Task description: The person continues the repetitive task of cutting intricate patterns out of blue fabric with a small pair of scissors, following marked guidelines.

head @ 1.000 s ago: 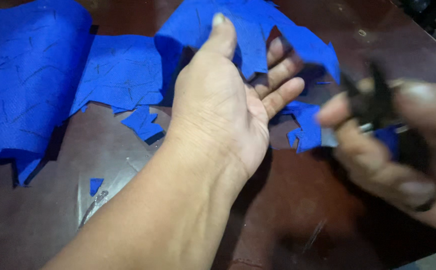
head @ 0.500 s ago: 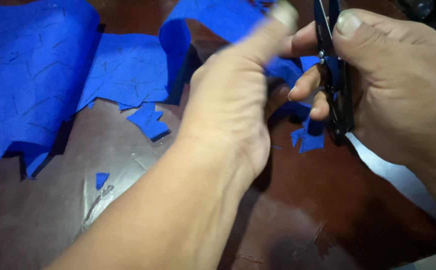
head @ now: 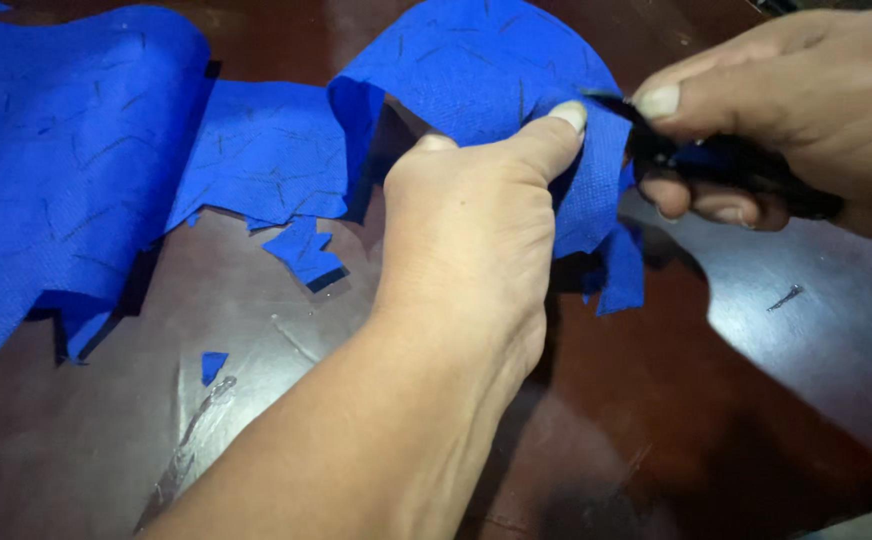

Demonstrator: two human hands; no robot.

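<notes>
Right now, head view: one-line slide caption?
Left hand pinches blue fabric while right hand works black scissors above a dark wooden table.

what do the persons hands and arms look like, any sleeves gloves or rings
Both are bare. The left hand has no glove, ring or watch, and its forearm shows no sleeve right to the frame's bottom. The right hand is also ungloved and ringless; its wrist is out of frame. Nails are short and unpainted.

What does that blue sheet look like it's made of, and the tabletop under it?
Blue sheet: probably thin non-woven fabric, matte, with a fine dotted texture near the left hand's thumb; it curls softly and its cut edges are jagged. Table: apparently dark reddish-brown wood with a glossy finish, since it reflects light. The scissors in the right hand are blurred; they look black.
</notes>
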